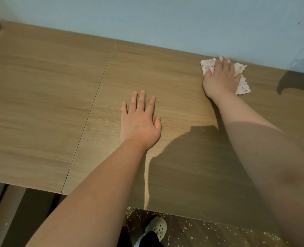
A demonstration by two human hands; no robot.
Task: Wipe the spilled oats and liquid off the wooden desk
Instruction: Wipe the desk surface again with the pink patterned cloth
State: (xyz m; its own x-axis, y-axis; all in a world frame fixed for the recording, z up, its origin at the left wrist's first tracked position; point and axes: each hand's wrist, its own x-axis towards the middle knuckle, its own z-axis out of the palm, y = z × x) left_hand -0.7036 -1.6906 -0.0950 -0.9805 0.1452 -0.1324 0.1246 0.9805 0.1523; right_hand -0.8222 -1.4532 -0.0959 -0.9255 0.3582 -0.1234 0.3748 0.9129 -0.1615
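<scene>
The right grip (220, 79), fingers straight, presses flat on a white, pink-flecked rag (208, 65) at the far right of the light-brown wood-grain surface (40, 104), just beside the pale blue-grey wall (147, 18). The left grip (140, 122) lies palm-down at mid-surface, fingers spread, holding nothing, well apart from the rag. Pale spilled oats (205, 224) speckle the wooden floor (192, 236) below the near edge, beside a cream perforated clog (156, 227).

Left of the thin straight seam (94, 104) in the light-brown wooden desk (40, 104), you have open surface. Just right of that seam your flat left hand (139, 123) blocks the way. Farther right, your right hand (220, 81) presses a white floral cloth (244, 86) beside the pale blue wall (147, 18).
</scene>
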